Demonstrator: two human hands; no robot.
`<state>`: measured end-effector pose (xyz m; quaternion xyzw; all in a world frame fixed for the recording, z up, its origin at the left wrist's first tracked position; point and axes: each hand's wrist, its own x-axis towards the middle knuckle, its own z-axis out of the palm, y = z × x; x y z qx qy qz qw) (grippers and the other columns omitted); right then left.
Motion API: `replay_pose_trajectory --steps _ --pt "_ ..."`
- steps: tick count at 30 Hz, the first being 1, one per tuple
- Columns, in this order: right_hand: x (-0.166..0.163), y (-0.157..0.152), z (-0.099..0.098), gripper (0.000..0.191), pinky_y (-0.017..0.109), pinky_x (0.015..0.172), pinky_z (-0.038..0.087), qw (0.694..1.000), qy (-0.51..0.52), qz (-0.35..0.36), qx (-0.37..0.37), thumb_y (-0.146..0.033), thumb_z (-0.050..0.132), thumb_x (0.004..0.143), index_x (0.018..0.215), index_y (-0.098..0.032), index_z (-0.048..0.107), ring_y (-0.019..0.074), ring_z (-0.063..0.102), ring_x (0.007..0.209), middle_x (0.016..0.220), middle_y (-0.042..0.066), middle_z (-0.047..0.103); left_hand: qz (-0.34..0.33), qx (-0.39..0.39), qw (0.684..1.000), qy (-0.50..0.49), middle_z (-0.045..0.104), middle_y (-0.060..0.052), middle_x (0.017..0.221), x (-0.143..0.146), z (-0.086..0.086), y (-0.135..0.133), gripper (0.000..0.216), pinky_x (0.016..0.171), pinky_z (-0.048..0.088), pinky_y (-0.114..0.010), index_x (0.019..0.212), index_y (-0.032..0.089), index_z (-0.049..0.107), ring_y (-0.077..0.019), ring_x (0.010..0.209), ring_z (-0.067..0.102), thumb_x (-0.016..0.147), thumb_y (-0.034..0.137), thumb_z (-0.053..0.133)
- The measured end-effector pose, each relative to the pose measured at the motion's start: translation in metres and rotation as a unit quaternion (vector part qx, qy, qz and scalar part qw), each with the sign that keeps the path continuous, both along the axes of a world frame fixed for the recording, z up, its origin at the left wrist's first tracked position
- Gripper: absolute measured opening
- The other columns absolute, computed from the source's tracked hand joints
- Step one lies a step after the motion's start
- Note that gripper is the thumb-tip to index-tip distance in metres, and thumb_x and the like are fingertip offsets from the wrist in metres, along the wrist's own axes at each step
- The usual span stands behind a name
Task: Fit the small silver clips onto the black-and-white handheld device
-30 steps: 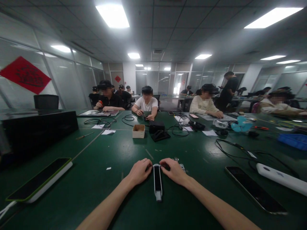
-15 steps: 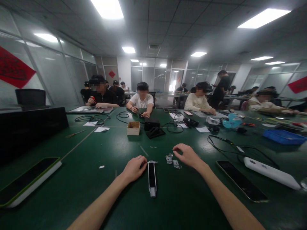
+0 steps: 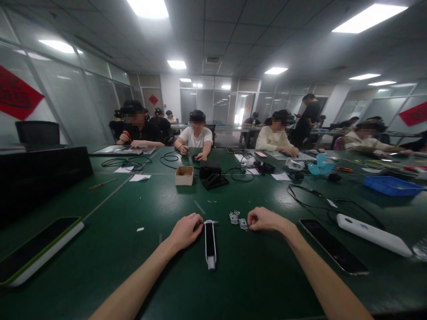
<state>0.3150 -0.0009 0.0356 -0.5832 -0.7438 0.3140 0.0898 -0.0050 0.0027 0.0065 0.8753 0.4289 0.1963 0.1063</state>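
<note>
A slim black-and-white device [image 3: 210, 242] lies lengthwise on the green table [image 3: 133, 266] in front of me. My left hand [image 3: 185, 231] rests beside its far end, with curled fingers pinching that tip. Two small metal pieces [image 3: 238, 218] lie just right of the device's far end. My right hand [image 3: 263, 218] is down on the table next to them, fingers curled together, fingertips touching the nearer piece. I cannot see whether it grips that piece.
A dark phone [image 3: 333, 246] and a white power strip [image 3: 368, 229] lie to my right. A green-edged tablet [image 3: 36, 249] lies at left. Further off are a small cardboard box [image 3: 184, 175], black cables [image 3: 313, 200] and a blue tray [image 3: 392, 186]. Several people work across the table.
My right hand lifted off the device's far end, swung right over the metal pieces, then came down beside them with fingers closed. My left hand stayed at the device's tip.
</note>
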Motion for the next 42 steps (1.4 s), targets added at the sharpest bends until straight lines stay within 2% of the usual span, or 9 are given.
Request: replay_pose_trajectory --steps 6,8,11,14,17,22,34,42 --pt "-0.003 -0.003 0.003 0.007 0.021 0.05 0.038 0.999 -0.021 -0.016 -0.018 -0.015 0.061 0.06 0.063 -0.018 0.067 0.0136 0.058 0.058 0.066 0.001 0.066 -0.002 -0.003 1.0 -0.003 0.059 -0.002 0.088 -0.001 -0.001 0.0 0.014 0.067 0.043 -0.026 0.092 0.019 0.056 -0.0158 0.076 0.057 0.088 0.026 0.044" --pt "-0.005 -0.003 0.005 0.004 0.022 0.049 0.037 0.999 -0.031 -0.013 -0.002 -0.018 0.062 0.062 0.063 -0.017 0.065 0.0131 0.056 0.056 0.063 0.001 0.065 -0.001 0.003 1.0 -0.002 0.059 -0.002 0.087 -0.001 -0.002 0.0 0.014 0.067 0.042 -0.026 0.091 0.019 0.056 -0.0158 0.076 0.056 0.088 0.025 0.044" --pt "-0.015 -0.004 0.006 0.006 0.022 0.05 0.036 0.994 -0.003 -0.005 0.109 -0.022 0.06 0.066 0.065 -0.017 0.063 0.0118 0.052 0.056 0.063 0.0 0.061 -0.001 0.011 1.0 0.004 0.059 -0.002 0.086 -0.001 -0.003 0.001 0.013 0.067 0.042 -0.026 0.091 0.019 0.056 -0.0159 0.075 0.056 0.088 0.025 0.044" --pt "-0.041 -0.006 -0.001 0.006 0.021 0.053 0.039 0.967 0.072 -0.015 0.245 -0.021 0.056 0.071 0.071 -0.016 0.061 0.0107 0.05 0.058 0.066 -0.001 0.059 -0.002 0.006 1.0 0.003 0.059 -0.002 0.086 -0.001 -0.003 0.001 0.012 0.066 0.041 -0.026 0.091 0.02 0.056 -0.0157 0.075 0.056 0.088 0.025 0.045" --pt "-0.074 -0.01 -0.014 0.007 0.022 0.055 0.041 0.951 0.115 -0.007 0.288 -0.019 0.055 0.075 0.074 -0.016 0.061 0.011 0.051 0.059 0.069 0.0 0.059 -0.001 0.005 1.0 0.006 0.059 -0.002 0.087 0.0 -0.002 0.0 0.013 0.067 0.042 -0.026 0.092 0.019 0.056 -0.0157 0.076 0.056 0.088 0.024 0.045" --pt "-0.104 -0.014 -0.027 0.009 0.025 0.057 0.045 0.958 0.13 0.018 0.255 -0.02 0.055 0.079 0.077 -0.016 0.063 0.0123 0.053 0.061 0.071 0.002 0.062 0.005 0.011 1.0 0.007 0.06 -0.002 0.087 0.0 -0.005 0.0 0.012 0.068 0.042 -0.026 0.091 0.019 0.056 -0.0157 0.077 0.057 0.088 0.024 0.045" --pt "-0.097 -0.011 -0.035 0.013 0.025 0.062 0.047 0.962 0.166 0.017 0.218 -0.027 0.058 0.08 0.08 -0.017 0.066 0.0127 0.058 0.067 0.076 0.001 0.066 0.008 0.009 1.0 0.008 0.059 -0.002 0.087 0.0 -0.003 -0.002 0.013 0.069 0.043 -0.026 0.092 0.02 0.056 -0.0161 0.077 0.056 0.088 0.025 0.045" --pt "-0.096 -0.008 -0.04 0.017 0.027 0.07 0.049 0.96 0.184 0.004 0.21 -0.029 0.061 0.079 0.091 -0.018 0.066 0.0135 0.062 0.075 0.083 0.001 0.068 0.008 0.006 1.0 0.017 0.06 -0.003 0.088 0.0 -0.003 -0.001 0.013 0.071 0.043 -0.027 0.091 0.02 0.056 -0.0166 0.079 0.057 0.087 0.025 0.045"
